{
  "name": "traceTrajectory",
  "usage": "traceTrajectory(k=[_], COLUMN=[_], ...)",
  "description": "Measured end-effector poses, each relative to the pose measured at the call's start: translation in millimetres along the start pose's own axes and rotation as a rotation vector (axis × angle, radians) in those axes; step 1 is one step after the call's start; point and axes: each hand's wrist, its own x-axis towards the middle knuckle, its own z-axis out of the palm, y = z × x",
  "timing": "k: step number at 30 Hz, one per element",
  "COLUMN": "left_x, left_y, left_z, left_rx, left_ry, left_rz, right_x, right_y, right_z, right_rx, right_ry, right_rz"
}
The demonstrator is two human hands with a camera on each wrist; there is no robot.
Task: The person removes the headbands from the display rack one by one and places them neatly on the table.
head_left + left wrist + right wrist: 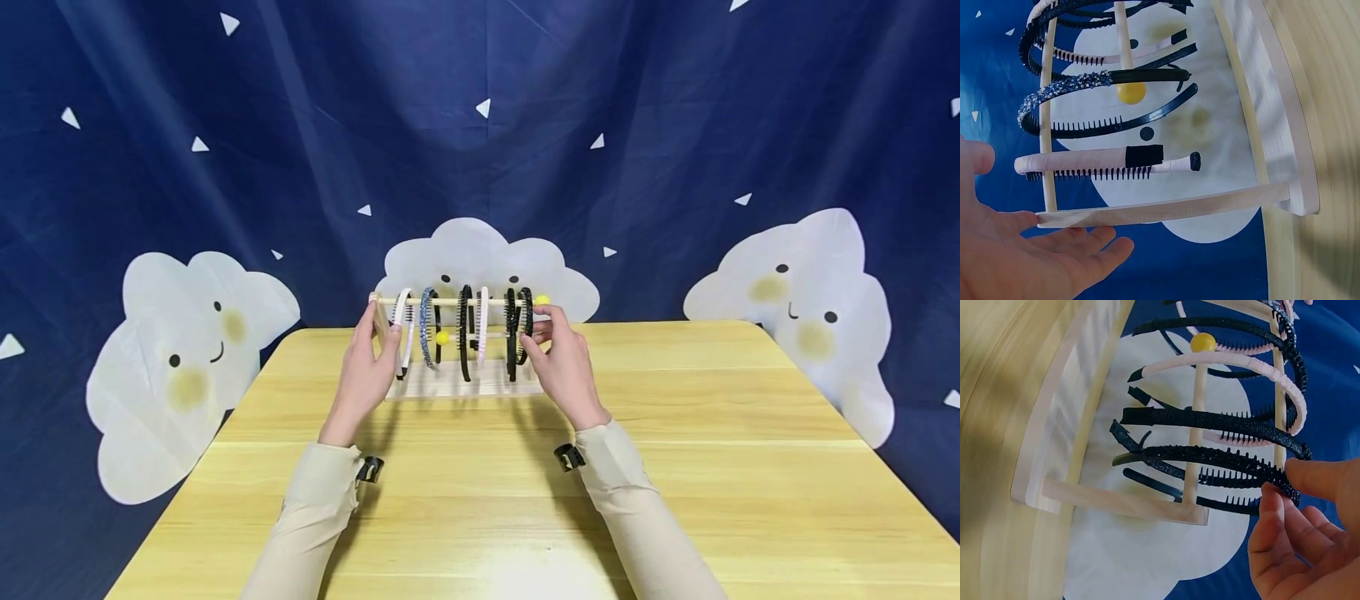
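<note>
A wooden rack (pixel 450 390) stands on the table, with several headbands hung over its upper rod. A pale pink headband (pixel 1085 160), a blue glittery one (pixel 1066 87) and black ones (pixel 1210 420) are among them. At the rack's left end my left hand (pixel 364 371) touches the side post (pixel 1166 209), fingers extended, holding no headband. My right hand (pixel 564 367), at the right end, pinches the outermost black beaded headband (pixel 1216 456) between thumb and fingers near the rod's end. A yellow ball (pixel 1203 342) caps a lower rod.
The wooden table (pixel 465 500) extends in front and to both sides of the rack. Behind it hangs a dark blue cloth (pixel 480 167) with white clouds (pixel 187 367) and small triangles. Black wrist devices (pixel 570 457) sit at both cuffs.
</note>
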Motion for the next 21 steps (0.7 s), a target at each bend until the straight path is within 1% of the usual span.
traceTrajectory(k=[6, 15, 21], left_x=[-0.3, -1.3, -0.5], left_y=[0.9, -0.1, -1.0], left_z=[-0.2, 0.7, 0.4], left_rx=[-0.005, 0.003, 0.002], left_ry=[-0.004, -0.003, -0.006], left_rz=[-0.007, -0.012, -0.011], right_x=[-0.1, 0.7, 1.9], right_y=[0.8, 2.1, 2.1], right_z=[0.8, 0.3, -2.7], right_rx=[0.015, 0.06, 0.057], right_ry=[-0.001, -0.003, 0.003], right_rz=[-0.009, 0.022, 0.023])
